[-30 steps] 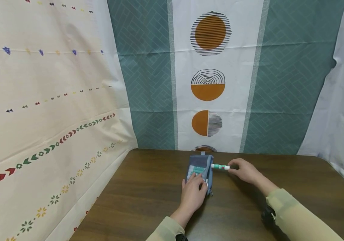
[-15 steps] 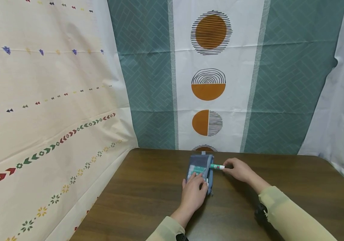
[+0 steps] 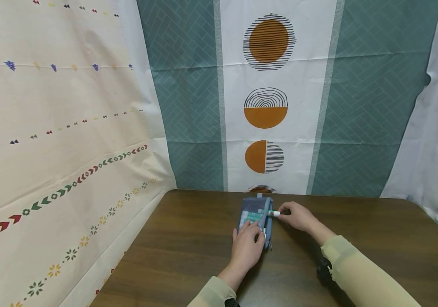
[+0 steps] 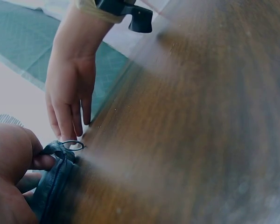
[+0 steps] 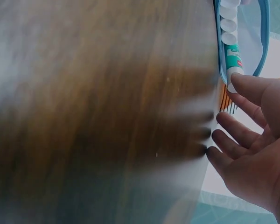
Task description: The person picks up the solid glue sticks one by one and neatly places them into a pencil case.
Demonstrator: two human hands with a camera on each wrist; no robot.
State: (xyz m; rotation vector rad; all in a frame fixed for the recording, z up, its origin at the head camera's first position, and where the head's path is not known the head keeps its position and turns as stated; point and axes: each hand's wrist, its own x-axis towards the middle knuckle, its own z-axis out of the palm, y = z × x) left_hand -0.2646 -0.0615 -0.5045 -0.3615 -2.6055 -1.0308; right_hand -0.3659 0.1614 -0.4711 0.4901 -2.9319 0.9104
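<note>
A blue zippered pencil case [image 3: 252,204] with a see-through panel lies near the table's far edge, its mouth facing right. Several markers [image 5: 228,25] lie inside it, their white ends in a row in the right wrist view. My left hand [image 3: 246,249] lies over the near part of the case and holds its edge; in the left wrist view the thumb and fingers grip the fabric [image 4: 56,179]. My right hand [image 3: 299,218] pinches the white end of a green-and-white marker [image 5: 234,57] between thumb and forefinger. Most of this marker is within the case's mouth.
The brown wooden table [image 3: 173,256] extends to both sides of the case. A patterned cloth [image 3: 265,166] hangs behind the far edge, and a cream cloth [image 3: 69,170] hangs along the left. A zipper ring [image 4: 73,145] sticks out at the case's near corner.
My right hand has moved left, sliding the marker deeper into the pencil case, so less of it sticks out. My left hand has stayed in place on the case.
</note>
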